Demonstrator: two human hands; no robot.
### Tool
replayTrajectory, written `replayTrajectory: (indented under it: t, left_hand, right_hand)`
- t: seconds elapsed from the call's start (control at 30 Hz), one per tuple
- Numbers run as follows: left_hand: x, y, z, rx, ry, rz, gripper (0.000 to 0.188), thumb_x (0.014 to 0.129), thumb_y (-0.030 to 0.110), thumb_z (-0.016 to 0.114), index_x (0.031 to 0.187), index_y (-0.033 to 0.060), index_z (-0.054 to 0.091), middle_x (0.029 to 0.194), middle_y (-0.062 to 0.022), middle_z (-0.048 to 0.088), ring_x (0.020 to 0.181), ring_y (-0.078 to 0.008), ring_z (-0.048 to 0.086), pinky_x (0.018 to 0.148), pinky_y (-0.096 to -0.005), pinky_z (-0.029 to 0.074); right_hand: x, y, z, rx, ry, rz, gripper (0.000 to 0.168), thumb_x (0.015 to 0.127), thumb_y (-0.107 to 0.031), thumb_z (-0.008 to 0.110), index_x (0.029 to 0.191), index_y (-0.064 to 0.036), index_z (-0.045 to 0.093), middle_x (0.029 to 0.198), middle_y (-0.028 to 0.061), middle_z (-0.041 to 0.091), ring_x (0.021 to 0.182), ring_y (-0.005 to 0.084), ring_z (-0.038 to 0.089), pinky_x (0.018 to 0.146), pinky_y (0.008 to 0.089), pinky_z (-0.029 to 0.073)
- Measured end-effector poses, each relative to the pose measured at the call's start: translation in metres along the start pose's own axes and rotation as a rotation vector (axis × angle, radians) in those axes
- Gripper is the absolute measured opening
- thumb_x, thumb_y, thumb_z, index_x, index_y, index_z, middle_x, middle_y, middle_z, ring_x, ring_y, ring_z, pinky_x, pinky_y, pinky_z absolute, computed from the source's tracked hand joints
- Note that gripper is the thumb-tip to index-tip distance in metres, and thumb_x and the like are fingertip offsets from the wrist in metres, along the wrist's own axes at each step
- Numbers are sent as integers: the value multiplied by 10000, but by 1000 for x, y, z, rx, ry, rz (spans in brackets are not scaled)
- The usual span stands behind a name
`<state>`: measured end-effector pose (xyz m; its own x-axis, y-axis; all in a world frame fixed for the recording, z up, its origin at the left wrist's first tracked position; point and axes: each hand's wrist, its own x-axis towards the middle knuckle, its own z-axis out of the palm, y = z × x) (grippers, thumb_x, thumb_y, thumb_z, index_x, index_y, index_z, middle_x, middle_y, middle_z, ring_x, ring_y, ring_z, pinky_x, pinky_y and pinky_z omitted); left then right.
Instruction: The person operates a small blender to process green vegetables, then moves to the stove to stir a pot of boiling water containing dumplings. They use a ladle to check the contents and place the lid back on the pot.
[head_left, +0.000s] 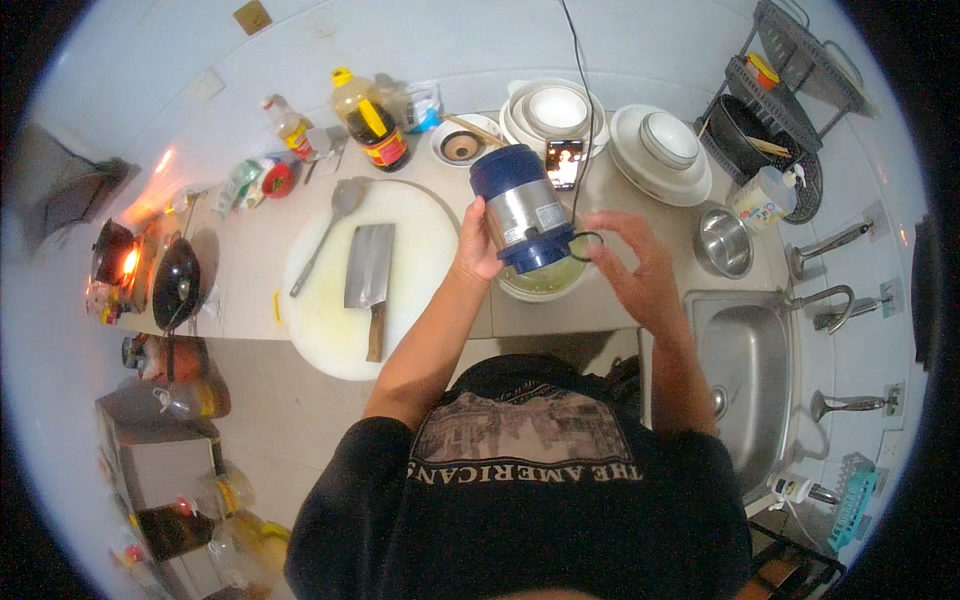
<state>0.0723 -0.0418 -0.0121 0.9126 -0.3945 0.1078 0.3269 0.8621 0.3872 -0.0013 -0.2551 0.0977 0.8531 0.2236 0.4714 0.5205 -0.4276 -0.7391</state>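
Note:
My left hand (482, 244) grips a blue and silver cylindrical appliance (520, 206), which is tilted above a pale green bowl (544, 281). A dark cord loop (587, 246) sticks out at the appliance's right side. My right hand (626, 259) is beside that loop, fingers spread; whether a fingertip touches it I cannot tell. The bowl is partly hidden under the appliance. To the left, a cleaver with a wooden handle (369, 266) lies on a round white cutting board (322, 315), with a grey spoon (324, 232) near it.
Behind are stacked white bowls (559, 110), plates (660, 176), a lit phone (564, 163) and a sauce bottle (371, 124). A metal bowl (724, 241) stands by the steel sink (750, 360) at right. Far left, a black wok (176, 283) is near a flame (131, 261).

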Motion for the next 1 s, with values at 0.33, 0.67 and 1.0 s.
replayTrajectory:
  t: [0.33,0.67,1.0]
  left_hand:
    - [1,14,-31,33,0,70,737,750,433,700,1301,19,438,1248,-177,544,1120,-326,547,983,-484,418]
    - [-3,23,-32,159,159,50,683,719,354,749,1258,33,479,1195,-149,579,1096,-314,557,976,-492,415]
    - [-9,21,-45,153,123,20,642,731,340,724,1238,19,496,1171,-136,592,1082,-283,567,973,-435,428]
  right_hand:
    - [-7,6,24,12,-220,-87,156,804,-83,645,954,-43,650,879,70,626,855,204,555,761,321,437]
    - [-7,8,28,-101,-188,-19,85,802,-77,640,880,-50,659,731,47,592,754,183,522,704,306,428]
    - [-11,16,30,-123,-141,-1,136,770,-168,697,837,-57,654,644,48,554,666,209,497,680,359,397]
